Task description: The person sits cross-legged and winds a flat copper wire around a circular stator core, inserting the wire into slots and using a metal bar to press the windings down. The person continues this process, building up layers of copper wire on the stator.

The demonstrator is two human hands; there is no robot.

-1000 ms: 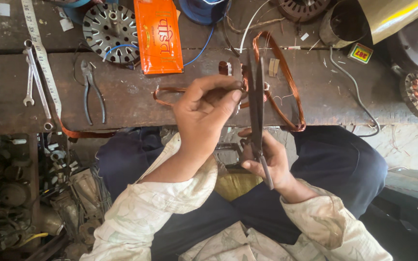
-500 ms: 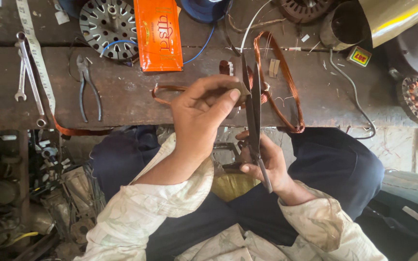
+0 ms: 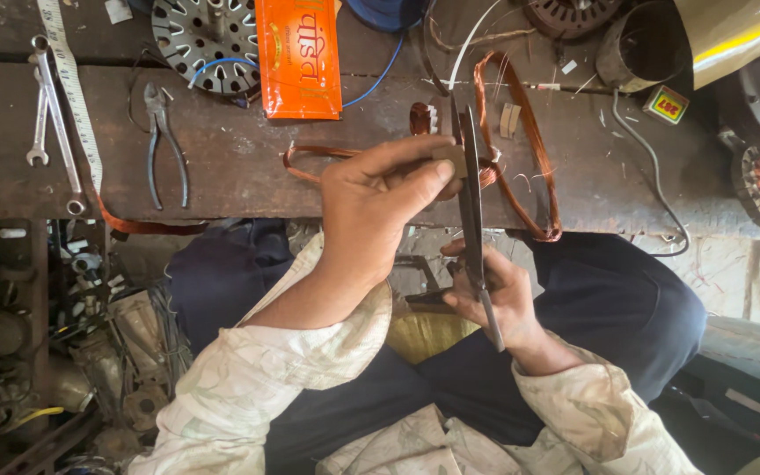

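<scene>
your left hand point(image 3: 380, 207) is pinching a small tan strip at the copper wire coil point(image 3: 521, 132) lying on the workbench point(image 3: 222, 176); your right hand point(image 3: 494, 295) is gripping long scissors point(image 3: 471, 189), blades pointing at it. pliers point(image 3: 164, 141) and wrenches point(image 3: 50, 114) are lying well left.

Soft daylight, sharp centre, dim left edge

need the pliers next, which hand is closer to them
Left. The left hand pinches a small piece at the copper coil, just right of the pliers; the right hand holds scissors farther right, below the bench.
</scene>
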